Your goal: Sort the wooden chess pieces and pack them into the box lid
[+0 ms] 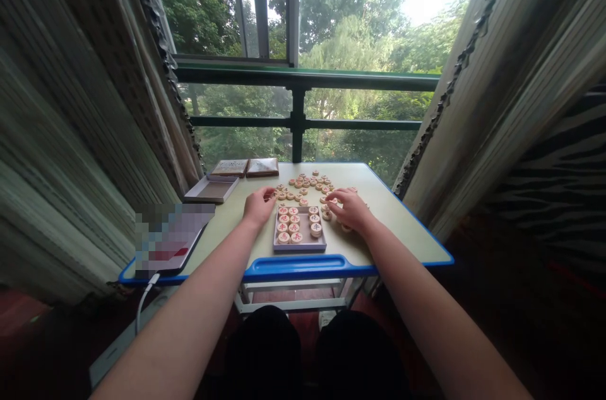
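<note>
Many round wooden Chinese chess pieces (303, 184) with red or dark characters lie scattered over the table. In front of them is a shallow box tray (305, 242), with red-marked pieces (294, 228) in two columns at its left and dark-marked pieces (315, 228) in a column at its right. Between the columns, bare tray floor shows. My left hand (258, 206) is just beyond the tray's left side, fingers curved and apart beside the loose pieces. Over the pieces right of the tray, my right hand (351, 208) reaches with spread fingers; its palm hides some of them.
An empty box lid (211, 188) rests at the table's left, with two flat boxes (246, 166) behind it. A tablet-like device (176, 248) with a white cable (144, 296) lies at the left edge. The table (398, 229) has a blue rim and faces a railed window.
</note>
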A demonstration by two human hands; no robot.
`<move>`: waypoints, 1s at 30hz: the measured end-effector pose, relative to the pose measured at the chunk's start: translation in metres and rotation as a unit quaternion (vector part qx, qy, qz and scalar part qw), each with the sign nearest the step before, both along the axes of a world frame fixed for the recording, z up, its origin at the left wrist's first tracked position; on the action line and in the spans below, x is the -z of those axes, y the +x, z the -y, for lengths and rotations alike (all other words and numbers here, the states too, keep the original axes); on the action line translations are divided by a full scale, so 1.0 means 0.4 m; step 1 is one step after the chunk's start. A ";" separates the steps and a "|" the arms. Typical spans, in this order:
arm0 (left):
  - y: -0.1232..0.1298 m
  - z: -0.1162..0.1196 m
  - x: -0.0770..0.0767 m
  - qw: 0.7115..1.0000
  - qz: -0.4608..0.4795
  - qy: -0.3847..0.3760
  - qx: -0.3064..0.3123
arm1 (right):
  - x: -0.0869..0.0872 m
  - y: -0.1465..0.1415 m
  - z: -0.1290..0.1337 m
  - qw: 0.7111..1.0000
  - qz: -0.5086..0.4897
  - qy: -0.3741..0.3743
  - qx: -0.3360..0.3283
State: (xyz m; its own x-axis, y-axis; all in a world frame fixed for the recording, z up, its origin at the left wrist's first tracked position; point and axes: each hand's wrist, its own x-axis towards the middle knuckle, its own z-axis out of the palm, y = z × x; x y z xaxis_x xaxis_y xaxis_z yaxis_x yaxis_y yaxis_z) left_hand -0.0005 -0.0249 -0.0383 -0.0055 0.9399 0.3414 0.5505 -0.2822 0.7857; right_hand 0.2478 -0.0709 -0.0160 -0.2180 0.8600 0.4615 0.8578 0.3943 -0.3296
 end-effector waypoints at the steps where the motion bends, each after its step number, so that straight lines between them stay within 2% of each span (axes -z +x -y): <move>1: 0.004 0.007 -0.006 0.999 -0.014 0.031 0.001 | 0.000 0.000 0.001 1.000 -0.010 0.011 -0.006; 4: 0.023 0.033 -0.027 0.992 -0.037 0.112 0.045 | -0.002 -0.006 0.009 0.998 -0.033 0.044 -0.040; 7: 0.043 0.061 -0.045 0.984 0.028 0.125 0.124 | -0.008 -0.018 0.022 0.994 -0.051 0.056 -0.079; 10: 0.056 0.079 -0.053 0.970 0.113 0.083 0.200 | -0.015 -0.027 0.031 0.988 -0.094 0.022 -0.122; 15: 0.070 0.092 -0.053 0.939 0.197 -0.004 0.282 | -0.016 -0.039 0.037 0.978 -0.120 0.006 -0.171; 22: 0.073 0.106 -0.053 0.924 0.210 -0.058 0.313 | -0.012 -0.055 0.045 0.967 -0.182 -0.010 -0.178; 30: 0.076 0.109 -0.055 0.923 0.214 -0.051 0.317 | -0.033 -0.063 0.049 0.958 -0.193 -0.006 -0.213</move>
